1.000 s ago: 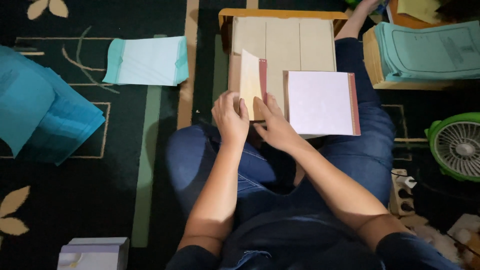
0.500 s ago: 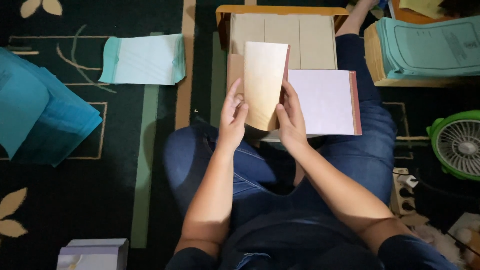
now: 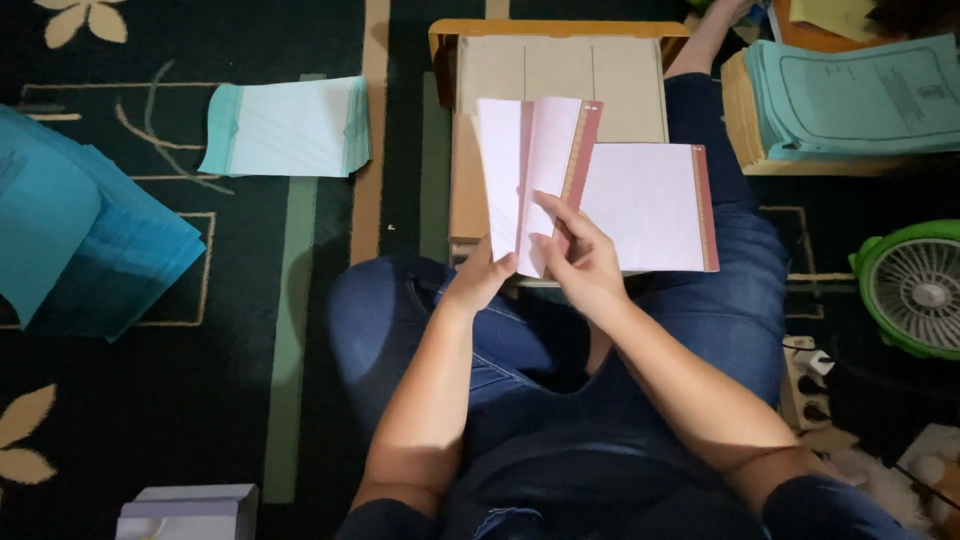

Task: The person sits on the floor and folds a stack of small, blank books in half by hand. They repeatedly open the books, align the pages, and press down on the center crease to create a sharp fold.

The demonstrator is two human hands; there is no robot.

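Seated person folds a pale pink sheet with a maroon edge strip (image 3: 530,170) above a low wooden surface (image 3: 470,180); left hand (image 3: 480,280) pinches its lower edge, right hand (image 3: 580,255) presses the crease. One flat sheet (image 3: 650,205) lies at 3 o'clock; fold looks half done

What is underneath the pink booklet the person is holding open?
Under the pink booklet lies a low wooden table topped with beige sheets, and another pink booklet lies flat beside it. What the raised pages and both hands cover cannot be seen.
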